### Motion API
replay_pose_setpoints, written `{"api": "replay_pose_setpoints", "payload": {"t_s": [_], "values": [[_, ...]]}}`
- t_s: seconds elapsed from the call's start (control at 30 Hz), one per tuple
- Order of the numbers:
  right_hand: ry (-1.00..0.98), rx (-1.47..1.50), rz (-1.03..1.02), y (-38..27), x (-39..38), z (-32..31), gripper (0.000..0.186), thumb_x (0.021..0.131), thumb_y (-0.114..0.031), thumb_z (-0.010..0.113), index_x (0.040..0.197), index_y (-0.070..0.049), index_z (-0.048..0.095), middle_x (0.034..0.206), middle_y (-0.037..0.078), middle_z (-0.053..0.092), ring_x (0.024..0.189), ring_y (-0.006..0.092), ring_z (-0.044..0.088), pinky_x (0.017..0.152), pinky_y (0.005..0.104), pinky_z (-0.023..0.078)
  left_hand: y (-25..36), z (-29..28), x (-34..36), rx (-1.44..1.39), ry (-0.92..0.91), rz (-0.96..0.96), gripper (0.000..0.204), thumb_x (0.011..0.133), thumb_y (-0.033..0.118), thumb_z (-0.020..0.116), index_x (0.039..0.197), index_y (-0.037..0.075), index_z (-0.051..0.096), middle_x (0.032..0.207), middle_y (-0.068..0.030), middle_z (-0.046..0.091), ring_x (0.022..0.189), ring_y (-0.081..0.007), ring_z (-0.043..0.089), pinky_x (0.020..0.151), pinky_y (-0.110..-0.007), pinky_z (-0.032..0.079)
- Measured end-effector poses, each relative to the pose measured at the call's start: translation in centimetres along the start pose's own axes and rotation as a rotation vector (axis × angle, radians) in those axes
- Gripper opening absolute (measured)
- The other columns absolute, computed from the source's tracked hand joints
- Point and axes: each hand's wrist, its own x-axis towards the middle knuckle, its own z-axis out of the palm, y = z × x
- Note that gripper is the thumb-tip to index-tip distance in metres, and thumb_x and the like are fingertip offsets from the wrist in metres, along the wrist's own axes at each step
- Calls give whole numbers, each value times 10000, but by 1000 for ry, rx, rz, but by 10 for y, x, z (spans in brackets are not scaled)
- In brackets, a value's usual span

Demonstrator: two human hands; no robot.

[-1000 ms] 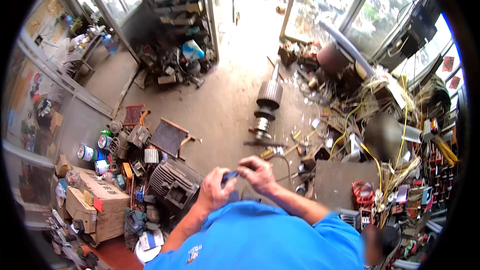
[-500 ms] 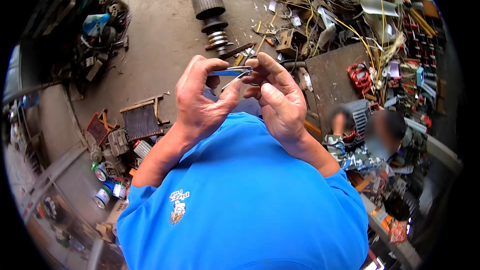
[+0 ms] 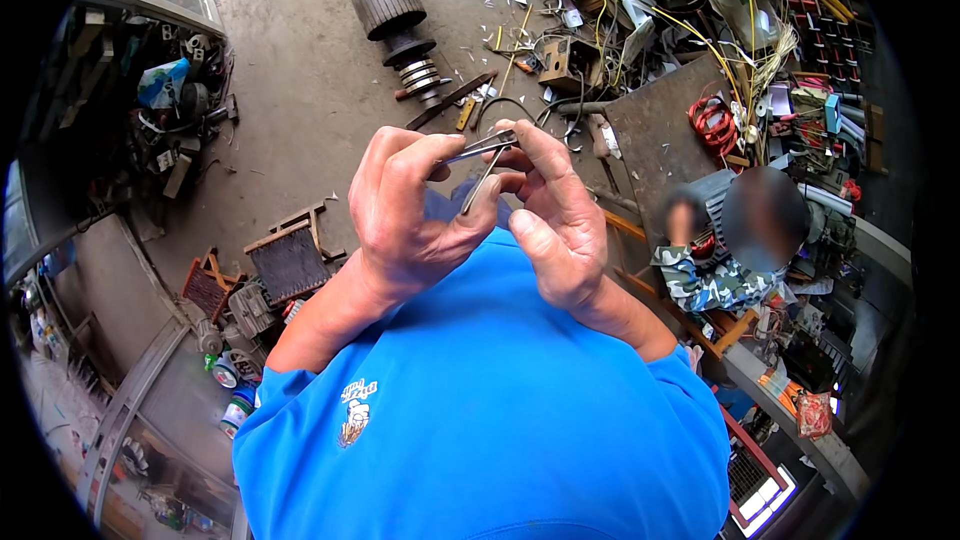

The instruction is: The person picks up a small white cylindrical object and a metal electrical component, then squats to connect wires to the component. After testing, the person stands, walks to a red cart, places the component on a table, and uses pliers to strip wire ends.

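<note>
The left hand (image 3: 415,215) and the right hand (image 3: 555,210) were both closed around a small folding metal tool with a thin swung-out lever (image 3: 478,162), possibly a nail clipper, pinched between the fingertips at chest height above the blue shirt (image 3: 480,420). Held so lightly, it could have slipped and dropped to the concrete floor (image 3: 290,70), landing among the scattered wires (image 3: 720,50) near the grey ribbed motor rotor (image 3: 395,15).

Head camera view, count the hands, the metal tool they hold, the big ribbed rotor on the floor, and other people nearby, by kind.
Hands: 2, left hand and right hand
Folding metal tool: 1
Ribbed rotor: 1
Seated person: 1
Total: 5
</note>
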Motion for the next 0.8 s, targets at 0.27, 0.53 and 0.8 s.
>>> {"api": "replay_pose_setpoints", "payload": {"t_s": [0.27,0.53,0.8], "values": [[-16,-85,-26,2,3,0,652,755,-23,493,1381,14,315,1342,149,339,1151,209,446,914,333,397,0,-2,-1,19,21,-2,451,601,79,777,984,41,542,769,-87,552,595,-194,530,462,-285,435],[-40,-130,-42,2,4,0,655,743,6,495,1376,13,326,1334,158,352,1132,216,461,890,333,414,3,-2,-3,21,41,-15,465,598,93,787,992,38,545,764,-96,545,608,-199,531,476,-288,438],[-34,-297,-130,4,4,-3,666,731,36,530,1370,4,344,1291,172,407,1088,233,490,862,331,434,1,-3,-5,5,5,11,434,653,68,772,1013,1,539,805,-104,560,619,-147,513,497,-239,436]]}}
